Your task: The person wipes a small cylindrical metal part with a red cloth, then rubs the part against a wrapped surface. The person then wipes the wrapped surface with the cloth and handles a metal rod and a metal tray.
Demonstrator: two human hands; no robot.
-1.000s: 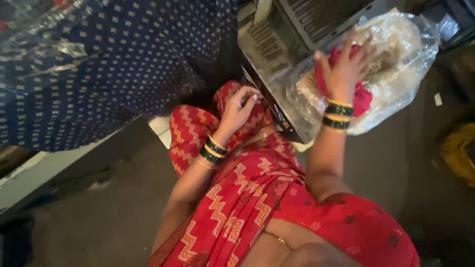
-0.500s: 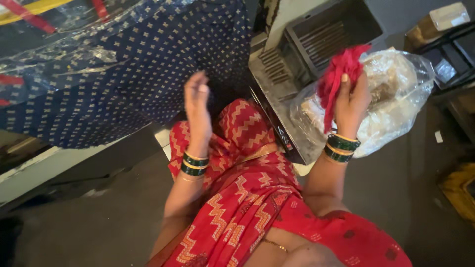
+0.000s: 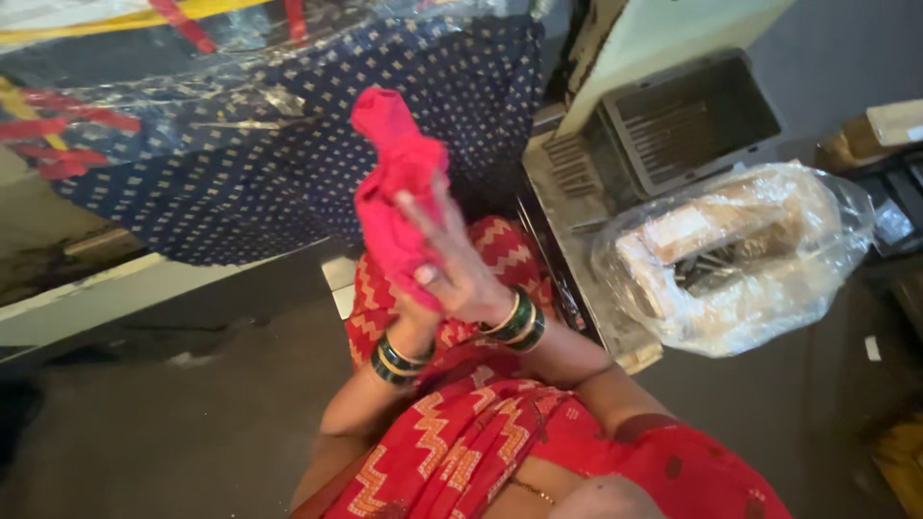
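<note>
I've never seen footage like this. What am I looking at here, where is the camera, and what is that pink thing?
There is no machine here. A person wears a camera on the head, so the picture looks down over their own red zigzag-patterned garment to their two bare hands. The hands are raised together in front of the body: the right hand and the left hand press a bunched pink cloth between them. Each wrist carries green and gold bangles. To the right, a clear plastic bag with pale bundled contents rests by a grey metal machine. Above left hangs blue dotted fabric under clear plastic sheeting. Below is a dark floor.
</note>
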